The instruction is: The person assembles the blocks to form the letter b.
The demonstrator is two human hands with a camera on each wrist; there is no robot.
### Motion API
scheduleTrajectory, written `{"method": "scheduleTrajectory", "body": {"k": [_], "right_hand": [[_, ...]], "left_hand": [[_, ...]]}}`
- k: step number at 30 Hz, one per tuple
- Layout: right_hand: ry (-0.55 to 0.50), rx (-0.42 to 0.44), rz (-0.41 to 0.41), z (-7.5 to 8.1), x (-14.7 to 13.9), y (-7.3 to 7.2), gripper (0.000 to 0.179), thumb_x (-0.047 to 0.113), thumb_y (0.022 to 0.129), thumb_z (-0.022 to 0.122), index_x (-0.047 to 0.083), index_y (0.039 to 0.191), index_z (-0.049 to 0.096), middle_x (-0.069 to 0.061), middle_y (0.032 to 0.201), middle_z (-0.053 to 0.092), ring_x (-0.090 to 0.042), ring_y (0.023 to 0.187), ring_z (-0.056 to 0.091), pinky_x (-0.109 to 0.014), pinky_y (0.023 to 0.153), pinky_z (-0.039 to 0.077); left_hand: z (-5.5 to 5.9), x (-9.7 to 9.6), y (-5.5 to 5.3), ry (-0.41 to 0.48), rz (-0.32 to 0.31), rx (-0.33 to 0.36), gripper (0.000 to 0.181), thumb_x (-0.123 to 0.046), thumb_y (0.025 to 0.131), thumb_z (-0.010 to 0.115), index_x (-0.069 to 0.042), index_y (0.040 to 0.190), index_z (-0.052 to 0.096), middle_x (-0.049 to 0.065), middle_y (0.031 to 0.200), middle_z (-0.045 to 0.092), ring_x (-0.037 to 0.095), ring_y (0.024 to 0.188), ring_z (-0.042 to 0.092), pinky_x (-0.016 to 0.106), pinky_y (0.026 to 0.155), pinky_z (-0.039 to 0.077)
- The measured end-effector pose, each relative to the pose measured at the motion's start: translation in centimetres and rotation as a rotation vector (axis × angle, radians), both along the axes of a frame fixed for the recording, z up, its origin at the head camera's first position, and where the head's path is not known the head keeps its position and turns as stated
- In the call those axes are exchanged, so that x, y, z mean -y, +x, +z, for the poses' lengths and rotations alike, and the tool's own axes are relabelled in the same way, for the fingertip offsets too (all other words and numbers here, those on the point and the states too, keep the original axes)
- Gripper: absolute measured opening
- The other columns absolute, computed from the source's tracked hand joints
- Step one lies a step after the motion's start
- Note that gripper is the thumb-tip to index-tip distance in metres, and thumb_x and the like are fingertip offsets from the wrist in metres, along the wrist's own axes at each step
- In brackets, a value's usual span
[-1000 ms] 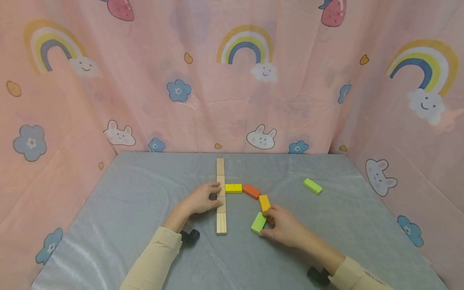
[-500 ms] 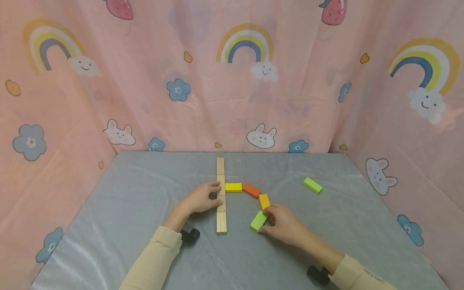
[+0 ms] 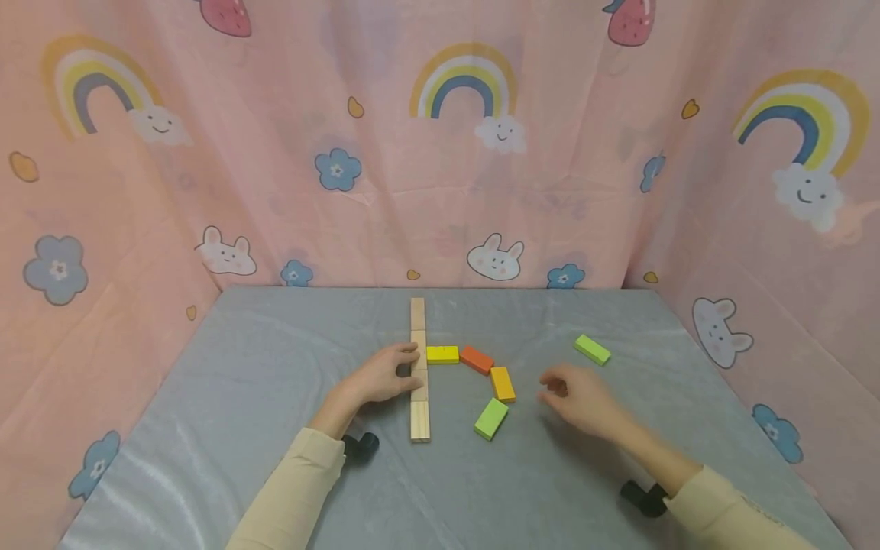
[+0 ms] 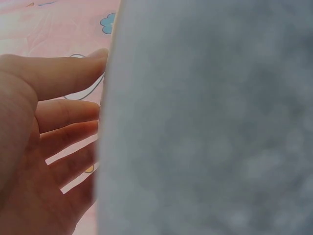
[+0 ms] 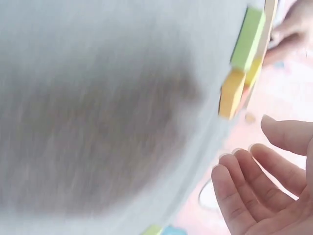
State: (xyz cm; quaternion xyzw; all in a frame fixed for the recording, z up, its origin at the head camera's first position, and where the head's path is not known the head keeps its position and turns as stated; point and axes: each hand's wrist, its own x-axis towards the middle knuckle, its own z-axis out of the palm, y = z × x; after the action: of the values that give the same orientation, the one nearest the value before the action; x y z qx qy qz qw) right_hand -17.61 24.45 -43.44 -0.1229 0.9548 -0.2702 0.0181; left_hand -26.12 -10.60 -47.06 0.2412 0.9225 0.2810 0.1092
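A straight row of plain wooden blocks point(image 3: 419, 422) runs away from the person on the grey cloth. My left hand point(image 3: 376, 376) rests its fingertips and thumb on the row's middle blocks, fingers relaxed. From the row a curve of blocks leads right: a yellow block point(image 3: 442, 354), an orange-red block point(image 3: 477, 360), an amber block point(image 3: 503, 384) and a green block point(image 3: 491, 418). Right of the curve, my right hand point(image 3: 584, 401) hovers with loosely bent fingers and nothing in them. In the right wrist view its fingers point(image 5: 264, 181) are parted from the thumb.
Another green block point(image 3: 592, 350) lies alone at the right, beyond the right hand. Pink patterned curtains point(image 3: 467, 206) enclose the grey cloth-covered table point(image 3: 275, 328) at the back and sides. Black wrist cameras hang under both forearms.
My right hand has let go of the near green block and moved right, leaving it lying by the amber block. The left hand stays at the wooden row.
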Motion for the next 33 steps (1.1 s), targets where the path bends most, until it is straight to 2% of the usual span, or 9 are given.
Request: {"method": "scheduleTrajectory", "body": {"k": [6,11,15,20,28,33], "right_hand": [[-0.046,-0.097,-0.037,0.6,-2.8,-1.3,0.023,0.012,0.094,0.072,-0.006,0.110,0.071,-0.009,0.097,0.071,-0.022,0.086,0.066,-0.041,0.075,0.058],[-0.076,-0.105,-0.104,0.7,-4.4,-2.1,0.029,0.016,0.098,0.069,-0.008,0.114,0.069,-0.014,0.102,0.070,-0.028,0.092,0.065,-0.044,0.078,0.058],[-0.063,-0.121,-0.154,0.3,-5.5,-2.8,0.033,0.018,0.099,0.068,-0.009,0.117,0.067,-0.021,0.107,0.069,-0.034,0.096,0.064,-0.047,0.078,0.059],[-0.029,-0.167,-0.178,-0.5,-6.8,-4.1,0.037,0.017,0.098,0.068,-0.013,0.120,0.065,-0.029,0.114,0.065,-0.043,0.102,0.062,-0.057,0.085,0.054],[-0.024,-0.129,-0.247,-1.4,-8.0,-5.4,0.045,0.021,0.099,0.067,-0.013,0.127,0.060,-0.033,0.124,0.060,-0.048,0.112,0.058,-0.061,0.090,0.050],[-0.018,-0.099,-0.258,-1.8,-8.7,-5.8,0.048,0.021,0.098,0.067,-0.015,0.129,0.058,-0.035,0.128,0.057,-0.050,0.116,0.055,-0.062,0.093,0.048]], "left_hand": [[0.2,0.1,0.0,-0.005,-0.005,0.000,0.061,-0.028,0.095,0.073,0.000,0.146,0.053,0.011,0.158,0.042,0.035,0.147,0.035,0.050,0.119,0.030],[0.2,0.1,0.0,-0.011,-0.004,-0.004,0.061,-0.028,0.095,0.074,0.000,0.145,0.054,0.011,0.158,0.043,0.035,0.146,0.036,0.050,0.119,0.031],[0.3,0.0,0.1,-0.007,0.009,0.010,0.061,-0.029,0.095,0.074,-0.001,0.146,0.054,0.010,0.158,0.043,0.033,0.147,0.036,0.049,0.119,0.031],[0.2,0.0,0.3,0.004,0.017,0.011,0.060,-0.028,0.095,0.074,-0.001,0.145,0.054,0.010,0.158,0.043,0.034,0.147,0.036,0.049,0.119,0.031],[0.2,0.0,0.3,0.001,0.012,-0.003,0.060,-0.028,0.095,0.074,-0.001,0.145,0.055,0.010,0.158,0.043,0.033,0.147,0.037,0.049,0.119,0.032],[0.3,-0.1,0.3,0.003,0.008,-0.004,0.060,-0.028,0.095,0.074,0.000,0.145,0.055,0.010,0.157,0.043,0.034,0.146,0.036,0.049,0.119,0.031]]}}
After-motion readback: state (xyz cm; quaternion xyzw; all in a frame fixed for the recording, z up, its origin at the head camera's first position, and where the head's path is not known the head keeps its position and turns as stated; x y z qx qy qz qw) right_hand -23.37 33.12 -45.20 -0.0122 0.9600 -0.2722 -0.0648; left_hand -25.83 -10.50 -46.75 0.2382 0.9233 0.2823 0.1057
